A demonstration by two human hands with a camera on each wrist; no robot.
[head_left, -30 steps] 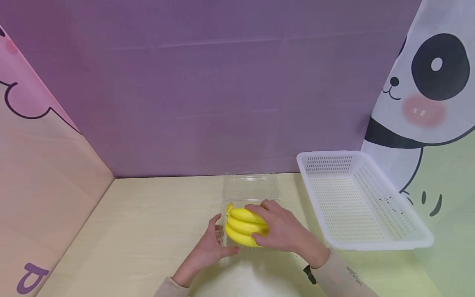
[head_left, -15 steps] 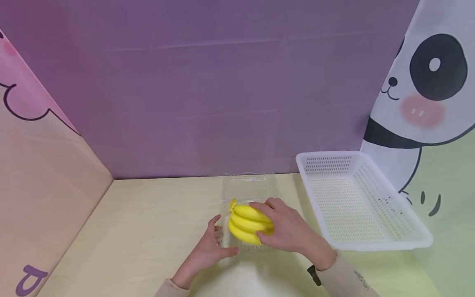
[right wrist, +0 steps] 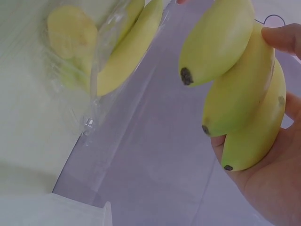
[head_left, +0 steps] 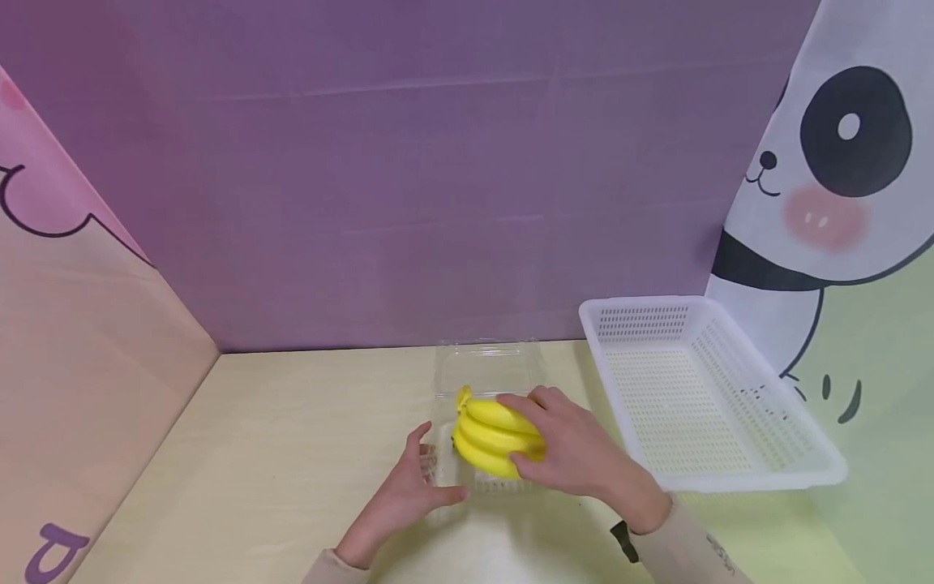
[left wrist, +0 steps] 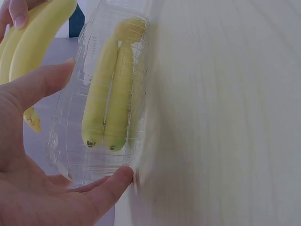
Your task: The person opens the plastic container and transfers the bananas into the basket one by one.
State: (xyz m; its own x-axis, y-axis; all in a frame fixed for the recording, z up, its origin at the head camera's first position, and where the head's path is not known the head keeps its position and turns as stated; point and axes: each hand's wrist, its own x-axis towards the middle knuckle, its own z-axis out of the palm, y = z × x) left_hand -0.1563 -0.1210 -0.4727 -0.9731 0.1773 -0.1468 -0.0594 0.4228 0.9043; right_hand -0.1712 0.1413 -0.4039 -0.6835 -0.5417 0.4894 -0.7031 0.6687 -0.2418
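1. Bananas (head_left: 494,438), one yellow bunch: held raised above the container and apart from it; stem end toward the left, dark tips toward the right.
2. Right hand (head_left: 572,450): grasping the bunch at its tip end, thumb on the near side, fingers on the far side; beige sleeve, dark band (head_left: 624,541) at the wrist.
3. Container (head_left: 499,485), clear plastic: standing on the table beneath the raised bunch, lid (head_left: 489,371) folded back toward the rear.
4. Left hand (head_left: 412,487): grasping the container's left end, thumb and fingers spread about it; beige sleeve.
5. Second bunch (left wrist: 95,106), yellow with greenish ends: lying inside the container, seen through the plastic; dark tips toward the left hand.
6. Basket (head_left: 679,405), white plastic, perforated, rectangular: to the right of the container, near the rear.
7. Table (head_left: 292,454), pale wood tone.
8. Backdrop (head_left: 409,186), purple cloth, lightly creased; to its right, a panel printed with a panda (head_left: 824,219); to its left, a pink and peach panel (head_left: 80,324).
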